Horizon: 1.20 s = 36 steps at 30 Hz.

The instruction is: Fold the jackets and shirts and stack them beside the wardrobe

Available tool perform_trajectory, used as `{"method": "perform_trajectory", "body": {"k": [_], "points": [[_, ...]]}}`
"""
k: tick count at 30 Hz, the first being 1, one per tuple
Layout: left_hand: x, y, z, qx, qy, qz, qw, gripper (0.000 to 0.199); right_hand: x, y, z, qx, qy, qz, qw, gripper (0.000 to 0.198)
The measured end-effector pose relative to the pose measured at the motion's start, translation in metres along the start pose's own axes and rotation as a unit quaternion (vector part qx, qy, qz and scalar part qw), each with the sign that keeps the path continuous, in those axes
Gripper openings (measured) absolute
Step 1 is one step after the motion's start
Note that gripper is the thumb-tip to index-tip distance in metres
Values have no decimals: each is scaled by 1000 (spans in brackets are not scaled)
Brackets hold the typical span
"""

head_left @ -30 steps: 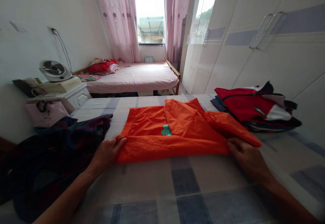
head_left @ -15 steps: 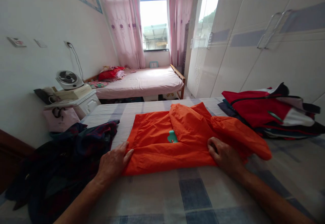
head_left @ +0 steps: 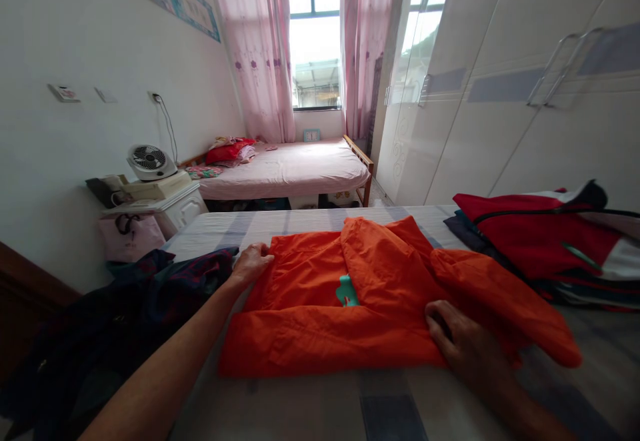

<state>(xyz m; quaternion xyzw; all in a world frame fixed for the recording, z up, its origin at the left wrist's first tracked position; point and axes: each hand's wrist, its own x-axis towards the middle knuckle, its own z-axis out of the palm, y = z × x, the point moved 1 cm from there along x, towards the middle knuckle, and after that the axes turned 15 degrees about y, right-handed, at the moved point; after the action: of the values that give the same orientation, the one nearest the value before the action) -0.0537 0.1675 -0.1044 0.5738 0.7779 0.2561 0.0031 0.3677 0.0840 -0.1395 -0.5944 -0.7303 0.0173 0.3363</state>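
I'm seeing the orange jacket (head_left: 320, 339) lying lower center: near side folded in, right end jutting loose, unfolded. Left hand (head_left: 253, 263) is pinching its left edge; right hand (head_left: 460, 335) is resting curled, grip unclear. Clothes pile (head_left: 540, 235) sitting far right.

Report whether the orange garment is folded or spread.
Partly folded: the orange garment has its near side turned inward, while a flap juts out past the right hand.

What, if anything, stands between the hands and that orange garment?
Nothing visible: the left hand touches the orange garment at its far left corner, and the right hand rests on its right part.
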Motion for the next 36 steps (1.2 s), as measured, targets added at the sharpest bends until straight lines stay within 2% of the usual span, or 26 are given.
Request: {"method": "perform_trajectory", "body": {"k": [6, 8, 10, 13, 16, 18, 20, 22, 25, 27, 30, 33, 36], "points": [[13, -7, -8, 30, 58, -1, 998, 34, 1, 3, 1, 16, -20, 19, 999, 22], [12, 3, -12, 39, 77, 31, 996, 38, 1, 3, 1, 17, -17, 22, 999, 23], [5, 16, -11, 28, 82, 100, 991, 42, 2, 2, 1, 14, -16, 25, 999, 23], [-12, 25, 1, 1, 29, 228, 973, 45, 2, -1, 0, 12, -12, 19, 1000, 23], [-20, 15, 17, 0, -49, 272, 961, 50, 2, -3, -1, 17, -9, 11, 1000, 22], [-14, 8, 20, -17, -85, 255, 963, 50, 2, -3, -1, 17, -10, 15, 1000, 21], [-1, 12, 14, -43, -103, 236, 965, 45, 2, -2, -1, 18, -15, 22, 999, 21], [15, 29, 6, -62, -92, 216, 970, 38, 2, -1, 0, 25, -21, 28, 999, 21], [35, 73, 8, -91, -75, 195, 974, 36, 1, 0, 1, 34, -25, 30, 999, 21], [45, 105, 23, -123, -91, 176, 972, 34, 1, 0, 1, 35, -25, 30, 999, 22], [56, 142, 58, -179, -117, 138, 967, 27, 1, 0, 1, 34, -20, 25, 999, 21], [63, 166, 89, -240, -119, 85, 960, 27, 1, 0, 2, 28, -21, 22, 999, 20], [64, 182, 105, -309, -126, 29, 942, 30, 1, 1, 2, 26, -21, 24, 999, 19]]}}
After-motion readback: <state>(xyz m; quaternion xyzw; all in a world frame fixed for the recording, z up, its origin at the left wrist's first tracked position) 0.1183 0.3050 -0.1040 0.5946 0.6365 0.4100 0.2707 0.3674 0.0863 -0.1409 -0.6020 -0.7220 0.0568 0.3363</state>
